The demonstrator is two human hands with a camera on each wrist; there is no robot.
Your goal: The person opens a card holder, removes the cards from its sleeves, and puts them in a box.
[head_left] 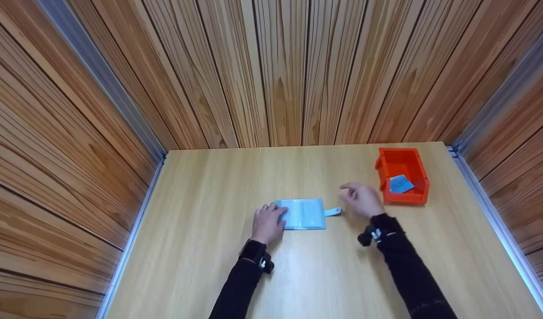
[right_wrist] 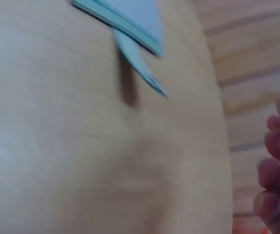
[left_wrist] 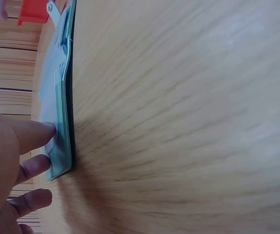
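A light blue wallet (head_left: 313, 214) lies spread flat on the table, its snap strap (head_left: 333, 212) sticking out to the right. My left hand (head_left: 267, 223) rests on the wallet's left end. Seen from the left wrist, fingertips (left_wrist: 43, 130) touch the wallet's cover (left_wrist: 62, 131) near its edge, the other fingers loosely spread. My right hand (head_left: 362, 199) hovers between the strap and a red bin, fingers loosely bent with nothing visible in them. In the right wrist view its fingers (right_wrist: 273, 175) show at the right edge, apart from the strap (right_wrist: 137, 63).
The red bin (head_left: 400, 155) stands at the right rear of the table, a blue card-like piece (head_left: 400, 184) inside. Wood-plank walls with metal rails (head_left: 134, 239) enclose the tabletop (head_left: 209, 186) at the back and both sides.
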